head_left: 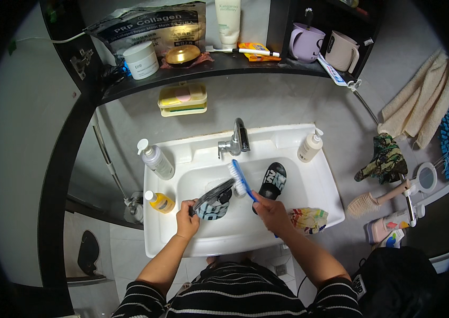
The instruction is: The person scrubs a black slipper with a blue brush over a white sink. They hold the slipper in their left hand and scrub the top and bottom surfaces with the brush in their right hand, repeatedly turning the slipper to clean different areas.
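My left hand [187, 221] is closed round one end of a black slide sandal [214, 201], tilted on its side over the white washbasin [161, 244]. Grey and white lettering marks its strap. In my right hand [271, 212] is a scrub brush [241, 179] with a blue back and white bristles. Its bristles face the sandal's far end, at or very near the sole; contact is hard to tell. The matching slide sandal [273, 183] lies in the right part of the basin, its near end partly behind my right hand. Behind them rises the chrome faucet [235, 140].
Pump bottles [156, 160] [310, 146] stand on both rims, and a yellow bottle [160, 202] at the left. A colourful crumpled packet [308, 220] lies at the right front rim. Above hangs a black shelf [182, 79] with cups and jars; a hairbrush [375, 200] hangs right.
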A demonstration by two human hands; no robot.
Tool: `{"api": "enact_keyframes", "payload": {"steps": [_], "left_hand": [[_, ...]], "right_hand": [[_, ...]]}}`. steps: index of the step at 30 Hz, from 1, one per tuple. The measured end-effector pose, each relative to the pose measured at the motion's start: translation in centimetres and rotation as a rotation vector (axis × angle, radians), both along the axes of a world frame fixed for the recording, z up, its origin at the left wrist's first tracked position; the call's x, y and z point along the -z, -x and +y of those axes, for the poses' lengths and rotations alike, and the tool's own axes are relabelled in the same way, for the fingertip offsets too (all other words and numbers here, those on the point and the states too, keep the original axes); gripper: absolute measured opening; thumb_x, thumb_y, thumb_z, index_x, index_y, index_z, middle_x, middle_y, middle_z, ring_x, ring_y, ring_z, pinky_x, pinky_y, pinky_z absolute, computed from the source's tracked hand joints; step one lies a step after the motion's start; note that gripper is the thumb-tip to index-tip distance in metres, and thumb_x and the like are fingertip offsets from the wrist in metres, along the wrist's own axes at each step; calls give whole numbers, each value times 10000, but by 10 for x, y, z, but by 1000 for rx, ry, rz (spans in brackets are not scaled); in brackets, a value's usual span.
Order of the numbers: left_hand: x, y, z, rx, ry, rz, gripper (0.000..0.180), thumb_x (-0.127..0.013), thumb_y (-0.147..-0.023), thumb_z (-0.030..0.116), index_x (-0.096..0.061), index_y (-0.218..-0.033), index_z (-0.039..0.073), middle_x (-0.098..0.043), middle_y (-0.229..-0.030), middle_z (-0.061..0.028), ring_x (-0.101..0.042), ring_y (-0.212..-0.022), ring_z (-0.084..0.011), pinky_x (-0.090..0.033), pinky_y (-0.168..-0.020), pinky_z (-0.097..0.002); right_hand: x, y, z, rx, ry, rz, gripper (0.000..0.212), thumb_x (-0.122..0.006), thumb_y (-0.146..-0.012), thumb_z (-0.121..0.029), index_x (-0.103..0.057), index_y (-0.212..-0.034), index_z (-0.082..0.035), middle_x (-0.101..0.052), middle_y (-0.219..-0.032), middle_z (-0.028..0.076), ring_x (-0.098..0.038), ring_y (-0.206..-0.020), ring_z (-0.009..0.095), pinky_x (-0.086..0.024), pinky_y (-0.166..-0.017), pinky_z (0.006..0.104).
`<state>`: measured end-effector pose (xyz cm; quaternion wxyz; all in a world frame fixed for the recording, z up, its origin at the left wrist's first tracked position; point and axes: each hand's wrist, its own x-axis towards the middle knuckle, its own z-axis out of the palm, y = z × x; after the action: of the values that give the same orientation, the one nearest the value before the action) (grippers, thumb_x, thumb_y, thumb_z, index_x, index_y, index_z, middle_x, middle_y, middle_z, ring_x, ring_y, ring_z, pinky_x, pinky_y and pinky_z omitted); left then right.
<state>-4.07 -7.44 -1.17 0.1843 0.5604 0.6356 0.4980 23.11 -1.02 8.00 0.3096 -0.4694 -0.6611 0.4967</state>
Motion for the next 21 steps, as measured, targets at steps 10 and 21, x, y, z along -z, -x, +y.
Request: {"api": "enact_keyframes", "payload": {"steps": [10,21], "left_hand": [[1,5,2,29,-56,167,335,-518,-658,-95,-482,-964,35,-672,-974,-160,-663,-801,-298,-515,-691,-307],[-13,-26,3,206,265,-1162,348,-602,-852,-31,-495,-1172,54,-609,-1033,-33,-598,-933,-141,-478,-863,-271]], "right_hand": [[-21,5,-36,-237,-817,-803,454,-551,-908,-216,-478,-1353,-162,-495,-645,47,-504,-442,215,-451,-395,372],[22,10,-13,2,466,331,413,-504,-956,-179,-482,-1361,-98,-462,-611,-43,-397,-442,34,-334,-401,198]]}}
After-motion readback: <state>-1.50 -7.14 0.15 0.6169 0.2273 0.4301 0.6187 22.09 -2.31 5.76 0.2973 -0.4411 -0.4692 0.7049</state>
